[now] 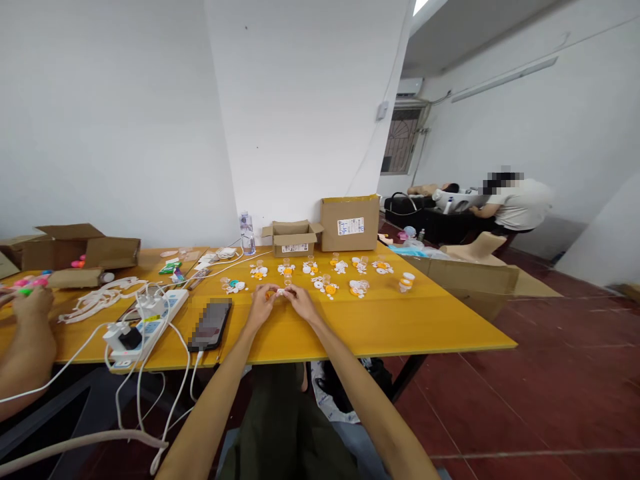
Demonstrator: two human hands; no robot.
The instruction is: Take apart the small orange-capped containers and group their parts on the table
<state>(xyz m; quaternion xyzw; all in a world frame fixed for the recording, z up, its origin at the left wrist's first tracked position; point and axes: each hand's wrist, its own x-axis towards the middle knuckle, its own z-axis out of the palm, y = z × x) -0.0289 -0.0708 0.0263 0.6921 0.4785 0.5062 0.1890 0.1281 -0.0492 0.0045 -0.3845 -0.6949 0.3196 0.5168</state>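
My left hand (263,303) and my right hand (299,303) meet over the yellow table (320,333), fingertips pinched close together. Between them is a small white plastic part (281,292), too small to make out fully. An orange bit shows at the left fingers. Just beyond my hands lie several little piles of white and orange plastic parts, such as one pile (287,269) with a clear cup and another pile (330,288) to the right. Farther right an orange-and-white capped jar-like piece (407,283) stands upright.
Left of my hands lie a phone (211,324) and a white power strip (153,327) with trailing cables. Behind the piles stand a water bottle (247,233), an open carton (293,238) and a larger carton (349,224). Another person's hand (33,303) works at far left.
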